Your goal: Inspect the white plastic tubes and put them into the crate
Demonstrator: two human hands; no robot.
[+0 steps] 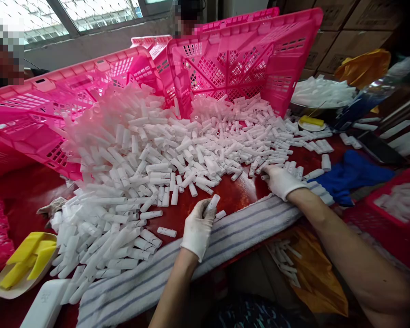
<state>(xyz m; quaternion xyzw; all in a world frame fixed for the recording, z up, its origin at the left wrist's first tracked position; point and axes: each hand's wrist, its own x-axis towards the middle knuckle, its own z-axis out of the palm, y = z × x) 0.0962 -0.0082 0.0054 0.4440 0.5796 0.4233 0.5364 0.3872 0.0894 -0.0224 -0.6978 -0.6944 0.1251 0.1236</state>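
Observation:
My left hand (196,230), in a white glove, is closed around a short white tube (213,203), whose upper end sticks out past the fingers. Another small tube (220,215) lies just beside that hand, by the striped towel's edge. Farther right, my right hand (280,181), gloved too, has its fingertips pinched on a white tube (263,177) at the edge of the pile. A large heap of similar white tubes (191,150), many with thin dark marks, spreads over the red tabletop (181,223) beyond both hands. My wrists and forearms cross a striped towel (246,232).
Tilted pink crates (230,59) stand behind the heap. Yellow pieces lie on a white dish (29,291) beside a white box-shaped object (44,303) at left. A blue cloth (353,175), a bowl of white pieces (323,93) and a pink basket (392,200) are at right. People are beyond.

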